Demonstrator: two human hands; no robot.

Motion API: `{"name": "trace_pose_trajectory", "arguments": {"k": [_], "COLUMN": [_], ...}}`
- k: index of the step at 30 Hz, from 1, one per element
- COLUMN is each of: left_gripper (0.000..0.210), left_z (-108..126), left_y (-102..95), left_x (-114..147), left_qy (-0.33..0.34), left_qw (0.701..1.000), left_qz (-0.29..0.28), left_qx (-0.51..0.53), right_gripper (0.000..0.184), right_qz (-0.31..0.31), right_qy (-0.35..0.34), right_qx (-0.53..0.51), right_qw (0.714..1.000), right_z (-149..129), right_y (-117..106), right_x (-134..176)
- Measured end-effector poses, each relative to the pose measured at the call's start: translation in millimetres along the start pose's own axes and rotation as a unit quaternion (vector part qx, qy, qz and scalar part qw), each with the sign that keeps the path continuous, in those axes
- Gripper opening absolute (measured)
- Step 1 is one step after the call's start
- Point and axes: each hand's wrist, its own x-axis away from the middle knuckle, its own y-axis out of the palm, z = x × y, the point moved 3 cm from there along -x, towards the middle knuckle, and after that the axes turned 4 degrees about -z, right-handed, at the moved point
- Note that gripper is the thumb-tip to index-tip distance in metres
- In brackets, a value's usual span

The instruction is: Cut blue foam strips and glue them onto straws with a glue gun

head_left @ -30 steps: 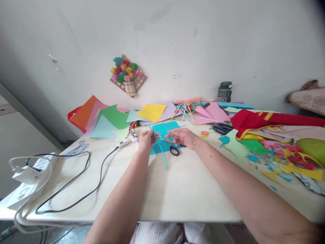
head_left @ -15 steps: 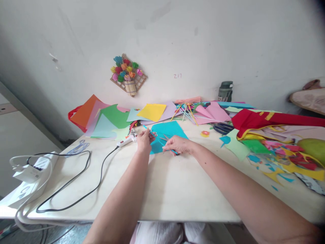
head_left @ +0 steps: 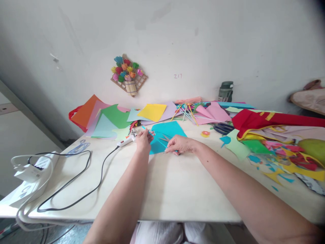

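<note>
My left hand (head_left: 144,139) is closed in a pinch around the upper end of a thin blue stick (head_left: 160,139), which slants down to the right. Its lower part meets my right hand (head_left: 179,145), whose thumb and finger are pressed together there. Open scissor blades stick out to the left from that same hand, so it appears to hold the scissors (head_left: 165,138); their handles are mostly hidden by the fingers. Beneath both hands lies a blue paper sheet (head_left: 172,127). Close to my left hand rests a white glue gun (head_left: 126,141) with a black cord.
Coloured paper sheets (head_left: 115,115) spread along the wall, with thin sticks (head_left: 186,113) among them. Dark-handled scissors (head_left: 222,128) and an orange paper flower (head_left: 205,134) lie right of the blue sheet. Paper scraps (head_left: 276,166) cover the right side; a power strip (head_left: 33,183) with cables occupies the left.
My right hand has shifted slightly to the right along the blue stick, carrying the scissors. My left hand has moved slightly left and still pinches the upper end.
</note>
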Motion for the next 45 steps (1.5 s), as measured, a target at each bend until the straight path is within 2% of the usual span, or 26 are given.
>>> {"name": "trace_pose_trajectory", "arguments": {"k": [7,13,19,23,27,35,45], "left_gripper": [0.018,0.018,0.021,0.023,0.025,0.023,0.023], "left_z": [-0.1,-0.5,-5.4,-9.0,-9.0,-9.6,-7.4], "left_y": [0.2,1.9,10.1,15.9,17.3,14.5,15.9], "left_x": [-0.5,-0.6,2.5,6.1,8.6,5.6,7.2], "left_qy": [0.01,0.018,0.01,0.007,0.003,-0.003,-0.019], "left_qw": [1.0,1.0,0.998,0.996,0.993,0.992,0.985], "left_qz": [0.007,-0.013,-0.057,-0.093,-0.118,-0.126,-0.171], "left_qx": [0.001,0.006,0.015,0.011,0.006,0.02,0.017], "right_gripper": [0.029,0.034,0.04,0.028,0.02,0.017,0.019], "right_qz": [-0.016,-0.005,0.091,0.148,0.172,0.16,0.183], "right_qy": [-0.03,-0.051,-0.068,-0.083,-0.087,-0.069,-0.058], "right_qx": [-0.001,0.032,0.045,0.02,0.025,-0.042,-0.034], "right_qw": [0.999,0.998,0.992,0.985,0.981,0.984,0.981], "right_z": [3.3,0.3,-1.9,-5.5,-5.4,-7.4,-4.6], "right_y": [-1.7,-0.6,3.7,6.3,5.4,8.3,7.6], "right_x": [-2.3,-2.3,-9.7,-12.7,-14.1,-12.3,-14.0]}}
